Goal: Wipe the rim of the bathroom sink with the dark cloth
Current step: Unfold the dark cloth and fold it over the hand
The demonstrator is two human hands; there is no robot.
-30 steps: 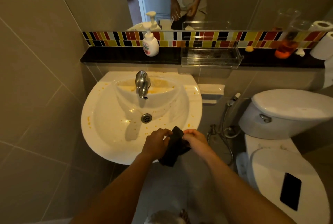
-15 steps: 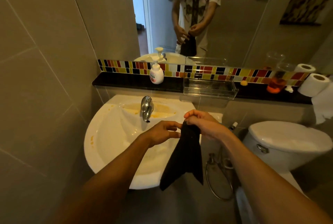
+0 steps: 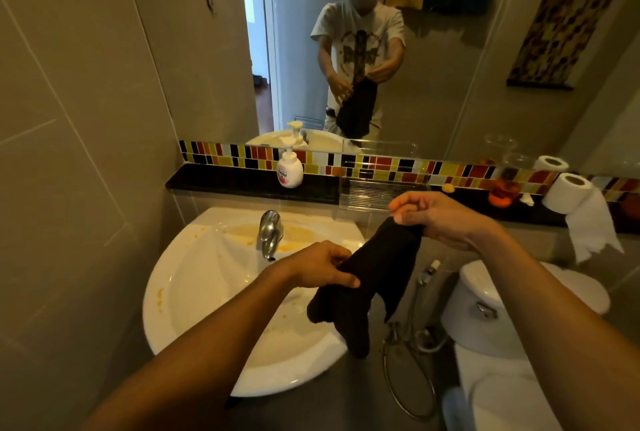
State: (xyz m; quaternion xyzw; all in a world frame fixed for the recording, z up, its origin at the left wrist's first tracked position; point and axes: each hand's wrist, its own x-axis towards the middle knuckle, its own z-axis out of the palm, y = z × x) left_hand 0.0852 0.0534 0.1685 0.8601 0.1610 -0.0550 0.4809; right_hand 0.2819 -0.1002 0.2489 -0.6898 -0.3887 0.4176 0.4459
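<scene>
A white bathroom sink fills the lower left, with orange-yellow splashes on its rim and around the chrome tap. The dark cloth hangs in the air over the sink's right side, held by both hands. My right hand pinches its top end, higher and to the right. My left hand grips the cloth lower down, over the basin. The cloth's loose ends dangle below my left hand, clear of the rim.
A dark shelf behind the sink holds a soap pump bottle, a clear tray, an orange cup and a toilet roll. A toilet and spray hose stand at the right. A mirror above reflects the person.
My right hand has risen and moved right with the cloth's top end. My left hand has closed on the cloth lower down, stretching it diagonally. The camera has tilted upward.
</scene>
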